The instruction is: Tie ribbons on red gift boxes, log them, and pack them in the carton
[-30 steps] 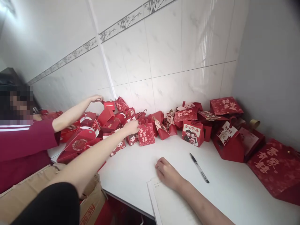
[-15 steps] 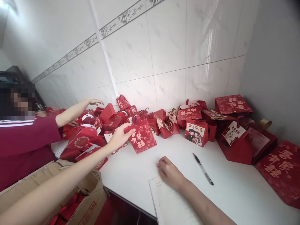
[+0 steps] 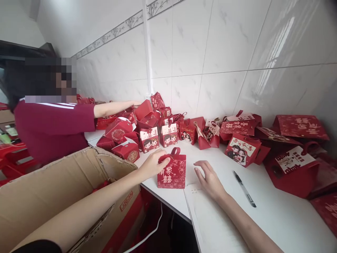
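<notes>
My left hand [image 3: 154,163] grips a red gift box [image 3: 173,174] by its upper left edge, fingers behind it and thumb in front. Gold characters and a floral pattern cover its face, and a ribbon loop stands on top. It is upright near the table's front edge; whether its base touches the table I cannot tell. Just to its right, my right hand [image 3: 210,179] has its fingers apart, with nothing in it. Below that hand lies a white sheet of paper [image 3: 210,221] with faint writing. A black-and-clear pen [image 3: 244,189] rests on the table to the right.
Several red gift boxes [image 3: 170,135] line the back of the white table [image 3: 279,214] along the tiled wall. An open cardboard carton [image 3: 65,175] stands at left, and a white cable [image 3: 155,225] hangs below. A co-worker in a maroon shirt [image 3: 55,130] reaches over the boxes.
My left hand has brought the red gift box from the pile towards me. My right hand's fingers, curled before, are now spread. The view has shifted left.
</notes>
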### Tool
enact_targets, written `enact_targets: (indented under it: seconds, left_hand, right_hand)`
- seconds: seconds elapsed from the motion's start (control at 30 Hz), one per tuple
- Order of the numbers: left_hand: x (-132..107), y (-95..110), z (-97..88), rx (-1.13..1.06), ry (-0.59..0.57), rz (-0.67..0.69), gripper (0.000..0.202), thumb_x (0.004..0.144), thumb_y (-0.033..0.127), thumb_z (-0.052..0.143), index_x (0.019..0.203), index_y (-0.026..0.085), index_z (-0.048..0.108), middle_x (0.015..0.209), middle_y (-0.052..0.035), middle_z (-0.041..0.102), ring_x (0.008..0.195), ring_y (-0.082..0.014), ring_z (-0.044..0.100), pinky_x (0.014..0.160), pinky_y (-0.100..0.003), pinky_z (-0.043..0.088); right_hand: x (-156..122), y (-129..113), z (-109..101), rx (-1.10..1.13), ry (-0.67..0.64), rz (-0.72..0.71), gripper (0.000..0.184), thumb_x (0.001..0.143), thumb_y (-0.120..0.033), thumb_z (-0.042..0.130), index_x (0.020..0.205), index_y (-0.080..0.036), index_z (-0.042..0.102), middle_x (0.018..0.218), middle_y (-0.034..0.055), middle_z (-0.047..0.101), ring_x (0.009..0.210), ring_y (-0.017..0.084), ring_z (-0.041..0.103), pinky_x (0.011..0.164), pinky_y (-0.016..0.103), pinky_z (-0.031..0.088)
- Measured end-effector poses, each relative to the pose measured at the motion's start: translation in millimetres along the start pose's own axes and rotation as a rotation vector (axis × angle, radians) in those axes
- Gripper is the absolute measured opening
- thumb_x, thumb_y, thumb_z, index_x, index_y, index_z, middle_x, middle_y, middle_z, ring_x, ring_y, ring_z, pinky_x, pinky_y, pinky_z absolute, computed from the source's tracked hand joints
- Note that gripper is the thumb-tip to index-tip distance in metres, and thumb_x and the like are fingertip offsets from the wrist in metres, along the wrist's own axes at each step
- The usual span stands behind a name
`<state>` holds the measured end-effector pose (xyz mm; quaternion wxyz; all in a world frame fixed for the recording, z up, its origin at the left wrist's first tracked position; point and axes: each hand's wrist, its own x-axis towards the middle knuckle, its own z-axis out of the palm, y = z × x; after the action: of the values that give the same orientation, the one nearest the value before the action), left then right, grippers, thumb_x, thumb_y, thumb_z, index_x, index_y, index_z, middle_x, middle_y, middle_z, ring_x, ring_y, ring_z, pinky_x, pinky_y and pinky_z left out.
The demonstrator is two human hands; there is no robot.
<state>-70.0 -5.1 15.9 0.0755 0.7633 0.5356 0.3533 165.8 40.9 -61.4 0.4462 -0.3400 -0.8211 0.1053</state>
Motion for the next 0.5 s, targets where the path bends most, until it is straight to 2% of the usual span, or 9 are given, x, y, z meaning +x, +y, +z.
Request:
enact_targets:
  seconds: [0.07,0.13,0.2,0.3,0.37,0.43,0.47,0.5]
  left_hand:
    - [1,1,1.5,-0.036,0.015,0.003,0.026,0.085,0.026,0.04,0.061,0.019,0.034,0.065,0.0029,0.04,0.063,-0.0119,0.043,0.062,-0.024,0.037]
    - [2,0,2.1,-0.049,0.023,-0.005,0.027,0.085,0.026,0.039,0.06,0.019,0.034,0.063,0.0031,0.04,0.062,-0.0118,0.043,0.061,-0.024,0.037]
    - [4,-2,0.6,-0.03,0.014,-0.014,0.027,0.084,0.026,0.04,0.059,0.019,0.034,0.062,0.003,0.041,0.061,-0.012,0.044,0.06,-0.024,0.037]
    - [8,-2,-3.8,0.068,-0.065,-0.045,0.027,0.081,0.026,0.043,0.056,0.019,0.036,0.059,0.0022,0.045,0.061,-0.0137,0.047,0.06,-0.026,0.038]
    - [9,-2,-4.4,0.123,-0.1,-0.062,0.024,0.079,0.026,0.046,0.057,0.018,0.042,0.063,0.0005,0.05,0.064,-0.0156,0.052,0.062,-0.028,0.041]
    - [6,-2,-0.5,0.079,-0.04,-0.036,0.009,0.078,0.024,0.048,0.072,0.018,0.051,0.079,-0.0026,0.057,0.077,-0.018,0.057,0.071,-0.03,0.045]
    - [4,-2,2.9,0.024,0.027,-0.011,0.007,0.078,0.022,0.049,0.084,0.018,0.052,0.089,-0.004,0.059,0.086,-0.0183,0.058,0.077,-0.031,0.046]
    - [2,-2,6.8,-0.042,0.11,0.011,0.015,0.079,0.02,0.049,0.093,0.019,0.05,0.097,-0.0048,0.058,0.093,-0.0179,0.058,0.082,-0.031,0.045]
  right_hand:
    - [16,-17,-3,-0.002,0.085,-0.102,0.018,0.093,-0.029,0.04,0.107,-0.02,0.046,0.103,0.011,0.052,0.1,0.024,0.052,0.086,0.042,0.045]
    - [33,-34,-3,0.02,0.102,-0.187,0.023,0.091,-0.029,0.044,0.112,-0.02,0.042,0.107,0.0121,0.05,0.103,0.025,0.051,0.087,0.042,0.044]
    - [48,-48,1,0.053,0.05,-0.246,0.026,0.089,-0.029,0.047,0.113,-0.02,0.041,0.106,0.0119,0.051,0.1,0.025,0.052,0.085,0.042,0.045]
    - [59,-56,13,0.1,-0.047,-0.265,0.017,0.088,-0.026,0.046,0.104,-0.02,0.045,0.094,0.0083,0.055,0.086,0.023,0.056,0.075,0.037,0.049]
    - [59,-55,22,0.118,-0.023,-0.241,0.011,0.088,-0.024,0.044,0.098,-0.02,0.046,0.087,0.006,0.054,0.078,0.021,0.056,0.069,0.034,0.049]
    - [55,-54,31,0.117,0.059,-0.215,0.009,0.089,-0.023,0.043,0.096,-0.02,0.047,0.084,0.005,0.053,0.075,0.019,0.055,0.067,0.033,0.048]
    - [52,-53,35,0.109,0.097,-0.21,0.009,0.089,-0.023,0.042,0.096,-0.02,0.047,0.084,0.005,0.052,0.074,0.019,0.055,0.066,0.032,0.048]
    - [50,-53,37,0.1,0.123,-0.208,0.008,0.09,-0.023,0.041,0.096,-0.02,0.047,0.083,0.0048,0.051,0.074,0.019,0.055,0.065,0.031,0.047]
